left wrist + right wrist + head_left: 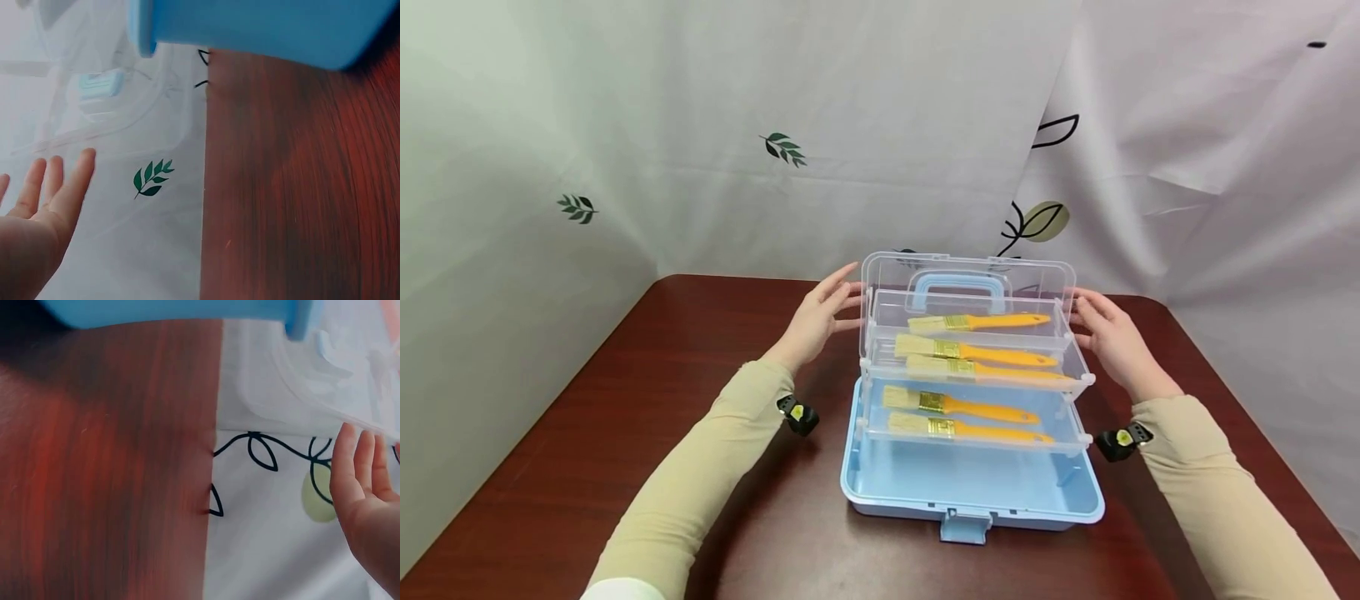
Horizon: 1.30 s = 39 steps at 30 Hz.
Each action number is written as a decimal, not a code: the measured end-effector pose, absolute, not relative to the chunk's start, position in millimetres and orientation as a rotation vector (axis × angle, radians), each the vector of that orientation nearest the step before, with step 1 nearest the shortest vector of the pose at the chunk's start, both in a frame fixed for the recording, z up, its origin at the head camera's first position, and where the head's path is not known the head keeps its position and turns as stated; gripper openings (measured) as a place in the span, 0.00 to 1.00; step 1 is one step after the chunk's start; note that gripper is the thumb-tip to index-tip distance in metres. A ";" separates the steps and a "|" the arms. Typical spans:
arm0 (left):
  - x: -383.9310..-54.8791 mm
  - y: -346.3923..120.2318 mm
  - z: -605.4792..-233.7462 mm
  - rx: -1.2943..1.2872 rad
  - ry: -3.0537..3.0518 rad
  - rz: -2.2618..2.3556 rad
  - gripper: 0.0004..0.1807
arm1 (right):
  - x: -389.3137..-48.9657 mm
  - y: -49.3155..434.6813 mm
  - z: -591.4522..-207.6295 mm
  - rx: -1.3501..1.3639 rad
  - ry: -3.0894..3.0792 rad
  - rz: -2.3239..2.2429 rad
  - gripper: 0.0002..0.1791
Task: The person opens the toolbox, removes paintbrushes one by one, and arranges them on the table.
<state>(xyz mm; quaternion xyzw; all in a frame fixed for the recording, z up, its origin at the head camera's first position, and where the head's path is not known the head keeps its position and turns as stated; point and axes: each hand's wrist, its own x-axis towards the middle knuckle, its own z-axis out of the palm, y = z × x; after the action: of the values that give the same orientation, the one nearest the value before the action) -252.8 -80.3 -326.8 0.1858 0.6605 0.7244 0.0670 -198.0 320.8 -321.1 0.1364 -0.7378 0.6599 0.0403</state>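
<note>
Tabletop (625, 400): case (955, 479) between both hands (816, 321) (1112, 342)

The box (972, 511) stands on the table (587, 417) between the left hand (817, 323) and the right hand (1111, 340), its lid (1045, 282) at the back, its latch (966, 527) at the front. In trays (882, 372) above its base (955, 477) lie five brushes (1000, 356): one behind, two midway, two before. Behind the table is a cloth (887, 92).

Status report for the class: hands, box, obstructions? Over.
Left hand and right hand: flanking raised lid, contact unclear. Blue box: open, five brushes in its trays. No obstruction seen.
</note>
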 end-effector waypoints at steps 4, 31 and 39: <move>-252.7 -82.4 -326.8 0.512 1.841 2.255 0.27 | -205.0 322.8 -322.4 0.550 -2.044 2.375 0.17; -262.2 -87.1 -344.3 0.149 1.283 2.465 0.35 | -210.7 330.8 -336.1 0.229 -1.884 2.742 0.30; -262.7 -84.6 -351.8 0.099 1.252 2.486 0.35 | -209.2 331.0 -340.3 0.154 -1.905 2.763 0.34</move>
<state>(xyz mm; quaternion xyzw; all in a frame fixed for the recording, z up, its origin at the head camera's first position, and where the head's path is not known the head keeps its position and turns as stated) -262.7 -84.6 -351.8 0.0351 0.4425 0.8784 0.1769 -209.2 331.0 -340.3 0.0455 -0.5635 0.8176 -0.1088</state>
